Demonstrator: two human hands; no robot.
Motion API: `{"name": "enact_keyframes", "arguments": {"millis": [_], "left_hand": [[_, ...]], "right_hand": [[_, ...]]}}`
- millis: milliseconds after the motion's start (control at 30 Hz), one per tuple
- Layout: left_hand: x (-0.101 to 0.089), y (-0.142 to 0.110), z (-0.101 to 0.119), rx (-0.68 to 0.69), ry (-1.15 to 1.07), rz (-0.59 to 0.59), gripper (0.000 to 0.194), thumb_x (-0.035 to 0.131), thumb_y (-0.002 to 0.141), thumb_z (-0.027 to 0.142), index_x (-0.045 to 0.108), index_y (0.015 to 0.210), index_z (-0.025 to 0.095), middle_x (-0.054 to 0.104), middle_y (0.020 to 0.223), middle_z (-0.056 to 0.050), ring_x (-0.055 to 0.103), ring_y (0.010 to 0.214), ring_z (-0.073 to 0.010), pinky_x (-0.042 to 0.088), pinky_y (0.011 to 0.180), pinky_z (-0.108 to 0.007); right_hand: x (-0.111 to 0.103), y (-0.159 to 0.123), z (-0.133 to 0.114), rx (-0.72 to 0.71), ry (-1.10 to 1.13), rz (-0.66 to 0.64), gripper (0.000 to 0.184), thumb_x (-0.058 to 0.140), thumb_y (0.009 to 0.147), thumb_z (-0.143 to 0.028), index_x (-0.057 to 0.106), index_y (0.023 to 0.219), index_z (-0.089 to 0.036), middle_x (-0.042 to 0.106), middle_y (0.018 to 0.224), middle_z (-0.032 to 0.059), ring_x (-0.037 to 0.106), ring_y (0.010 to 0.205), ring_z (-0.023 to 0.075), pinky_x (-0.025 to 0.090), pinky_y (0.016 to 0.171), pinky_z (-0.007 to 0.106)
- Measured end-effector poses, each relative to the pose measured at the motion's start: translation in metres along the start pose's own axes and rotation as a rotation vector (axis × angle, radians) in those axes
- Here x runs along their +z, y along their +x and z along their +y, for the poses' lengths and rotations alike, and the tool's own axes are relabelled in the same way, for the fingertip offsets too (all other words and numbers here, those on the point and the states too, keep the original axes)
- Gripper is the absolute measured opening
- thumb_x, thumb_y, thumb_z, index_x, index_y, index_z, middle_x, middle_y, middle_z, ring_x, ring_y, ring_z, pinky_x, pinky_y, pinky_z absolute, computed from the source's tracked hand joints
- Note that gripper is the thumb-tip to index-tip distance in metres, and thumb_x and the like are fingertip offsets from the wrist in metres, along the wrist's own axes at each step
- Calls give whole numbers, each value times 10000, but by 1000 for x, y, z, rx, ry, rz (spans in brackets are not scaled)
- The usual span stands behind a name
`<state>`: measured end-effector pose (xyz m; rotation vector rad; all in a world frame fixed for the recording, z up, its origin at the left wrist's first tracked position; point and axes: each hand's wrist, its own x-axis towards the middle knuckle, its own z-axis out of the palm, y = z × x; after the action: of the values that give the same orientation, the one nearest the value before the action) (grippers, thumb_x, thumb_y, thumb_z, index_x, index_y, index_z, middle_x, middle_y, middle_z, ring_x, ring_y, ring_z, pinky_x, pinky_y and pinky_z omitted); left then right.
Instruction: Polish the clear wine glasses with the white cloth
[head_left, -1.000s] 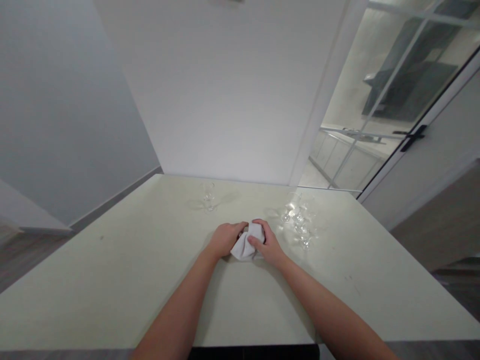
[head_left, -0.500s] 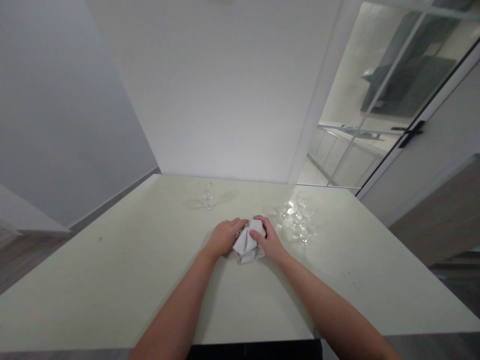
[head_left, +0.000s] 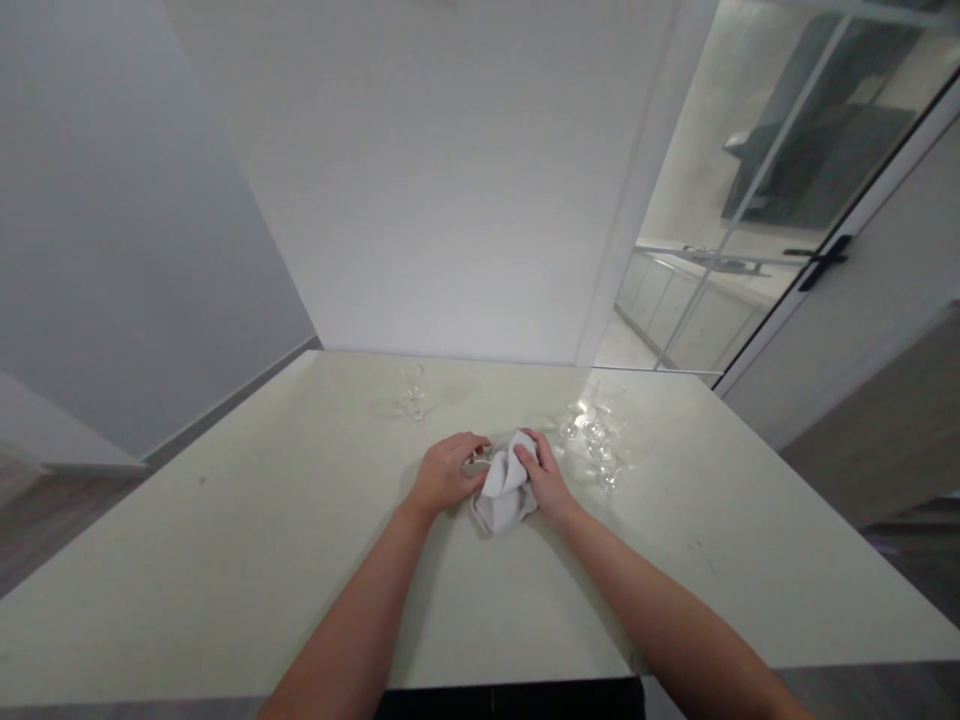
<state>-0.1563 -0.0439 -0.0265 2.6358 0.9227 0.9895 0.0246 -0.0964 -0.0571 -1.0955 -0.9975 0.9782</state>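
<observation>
Both my hands meet at the middle of a pale table (head_left: 225, 560). My right hand (head_left: 546, 478) is closed on a bunched white cloth (head_left: 504, 494). My left hand (head_left: 446, 470) is curled round a small clear glass (head_left: 480, 458), which is mostly hidden by the fingers and the cloth. The cloth presses against that glass between the two hands. A single clear stemmed glass (head_left: 412, 388) stands upright further back on the left. Several clear glasses (head_left: 592, 440) cluster just right of my right hand.
A white wall rises behind the table's far edge. At the right stands a glass-paned door (head_left: 750, 200) with a black handle (head_left: 821, 262). Dark floor shows past the table's left and right edges.
The cloth has shifted in my right hand and now hangs lower toward me. My right fingers have moved up over its top. My left hand stays curled in place.
</observation>
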Motion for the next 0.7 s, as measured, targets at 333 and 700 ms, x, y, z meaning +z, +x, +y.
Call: {"name": "enact_keyframes", "arguments": {"millis": [333, 700], "left_hand": [[1, 5, 7, -265, -244, -1, 263, 594, 811, 440, 638, 808, 181, 649, 661, 3, 532, 531, -104, 390, 539, -217], [-2, 4, 15, -201, -466, 81, 356, 497, 854, 476, 635, 782, 156, 582, 689, -24, 450, 533, -97, 376, 532, -233]], "right_hand": [[-1, -13, -11, -236, -263, -148, 570, 761, 651, -332, 517, 1160, -248, 537, 1165, 40, 525, 1034, 206, 424, 912, 322], [-6, -5, -9, -84, -176, -84, 408, 674, 736, -435, 535, 1068, -243, 565, 905, -2, 541, 782, 162, 447, 722, 277]]}}
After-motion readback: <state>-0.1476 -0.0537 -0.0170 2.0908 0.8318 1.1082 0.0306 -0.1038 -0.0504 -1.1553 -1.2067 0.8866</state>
